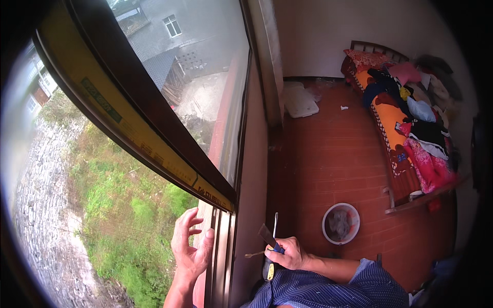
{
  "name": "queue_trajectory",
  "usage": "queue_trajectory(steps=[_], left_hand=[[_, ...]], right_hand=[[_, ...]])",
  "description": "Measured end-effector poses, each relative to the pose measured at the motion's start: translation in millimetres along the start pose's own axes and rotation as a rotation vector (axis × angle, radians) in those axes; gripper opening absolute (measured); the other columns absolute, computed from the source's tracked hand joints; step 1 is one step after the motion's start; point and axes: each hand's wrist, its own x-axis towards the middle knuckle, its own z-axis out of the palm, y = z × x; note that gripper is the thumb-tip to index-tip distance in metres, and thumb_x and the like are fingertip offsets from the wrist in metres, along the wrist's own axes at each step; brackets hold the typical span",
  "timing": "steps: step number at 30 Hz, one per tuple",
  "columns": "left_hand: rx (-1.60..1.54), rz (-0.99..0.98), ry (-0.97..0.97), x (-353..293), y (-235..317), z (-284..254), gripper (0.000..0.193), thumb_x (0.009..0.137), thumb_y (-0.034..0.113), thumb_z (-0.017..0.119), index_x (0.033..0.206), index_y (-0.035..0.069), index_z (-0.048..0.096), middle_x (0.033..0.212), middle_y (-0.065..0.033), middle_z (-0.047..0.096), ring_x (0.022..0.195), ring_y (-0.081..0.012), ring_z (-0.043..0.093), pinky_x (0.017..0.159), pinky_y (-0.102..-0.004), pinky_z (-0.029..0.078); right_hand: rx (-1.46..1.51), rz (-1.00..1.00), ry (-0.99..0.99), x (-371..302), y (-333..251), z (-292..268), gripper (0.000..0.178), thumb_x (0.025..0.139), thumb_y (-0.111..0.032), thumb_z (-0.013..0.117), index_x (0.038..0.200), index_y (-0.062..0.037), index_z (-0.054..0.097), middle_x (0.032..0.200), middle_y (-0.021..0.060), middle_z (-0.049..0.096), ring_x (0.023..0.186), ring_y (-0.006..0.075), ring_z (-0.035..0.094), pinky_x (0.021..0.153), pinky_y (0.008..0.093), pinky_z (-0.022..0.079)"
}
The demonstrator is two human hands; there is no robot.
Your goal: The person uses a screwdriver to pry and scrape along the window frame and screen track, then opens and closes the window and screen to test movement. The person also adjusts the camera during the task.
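My left hand [191, 244] is outside the window opening, beside the sliding sash's lower corner. Its fingers are apart and slightly curled, and it holds nothing. The dark window sash [154, 118] carries a yellow printed film [118, 115] along its edge. Below it run the metal tracks of the window sill [222, 256]. My right hand [291, 254] is closed around several tools on the room side. Among them are a scraper [266, 234] with a dark flat blade and a screwdriver [269, 271] with a yellow-and-black handle. A thin brownish tip [253, 254] also sticks out.
On the red floor [323, 154] stands a white bucket [325, 226] with grey cloth in it. A bed [386, 128] piled with clothes is at the right. A pale flat object [300, 100] lies by the far wall. Outside, a grassy slope [123, 220] drops to a stone surface.
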Motion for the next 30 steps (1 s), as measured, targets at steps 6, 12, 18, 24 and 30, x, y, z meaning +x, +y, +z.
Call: queue_trajectory(steps=[6,12,18,24,30], left_hand=[[-0.314,-0.037,0.068,57.7,0.8,1.0,0.075,0.092,0.036,0.071,0.149,0.001,0.037,0.14,-0.0146,0.052,0.121,-0.0248,0.056,0.095,-0.0384,0.049],[-0.416,0.111,0.149,89.0,8.2,8.5,0.095,0.09,0.058,0.067,0.152,-0.003,0.029,0.144,-0.017,0.048,0.133,-0.0269,0.047,0.106,-0.0416,0.039],[-0.24,0.177,0.231,77.8,-2.8,19.3,0.089,0.096,0.071,0.037,0.14,-0.005,0.044,0.128,-0.0211,0.059,0.12,-0.0294,0.057,0.105,-0.0443,0.041],[-0.323,0.031,0.464,50.9,4.9,39.6,0.091,0.098,0.071,0.017,0.142,-0.005,0.042,0.135,-0.0231,0.054,0.124,-0.0328,0.053,0.11,-0.0462,0.037],[-0.297,-0.017,0.671,45.4,15.3,58.8,0.082,0.103,0.062,0.011,0.142,-0.004,0.039,0.133,-0.0192,0.054,0.118,-0.0287,0.056,0.109,-0.0445,0.039]], right_hand=[[-0.029,0.043,0.128,17.4,-10.1,1.7,0.038,0.086,-0.028,0.072,0.066,-0.0015,0.053,0.053,0.0079,0.046,0.044,0.019,0.05,0.043,0.0337,0.038],[-0.023,0.049,0.097,32.4,13.9,-4.4,0.042,0.087,-0.028,0.072,0.064,-0.0013,0.05,0.053,0.0094,0.046,0.044,0.019,0.049,0.043,0.034,0.038],[0.01,-0.07,0.033,67.8,33.3,-19.6,0.036,0.086,-0.024,0.074,0.071,0.0015,0.055,0.054,0.01,0.048,0.044,0.0224,0.051,0.043,0.0337,0.039],[-0.002,0.003,-0.218,106.9,32.1,-67.1,0.04,0.088,-0.029,0.072,0.07,0.0033,0.057,0.055,0.0116,0.053,0.046,0.0191,0.052,0.046,0.0344,0.041],[0.042,0.041,-0.292,138.4,34.5,-96.6,0.042,0.088,-0.029,0.071,0.067,0.0026,0.055,0.053,0.011,0.051,0.047,0.0181,0.05,0.047,0.0342,0.041]])
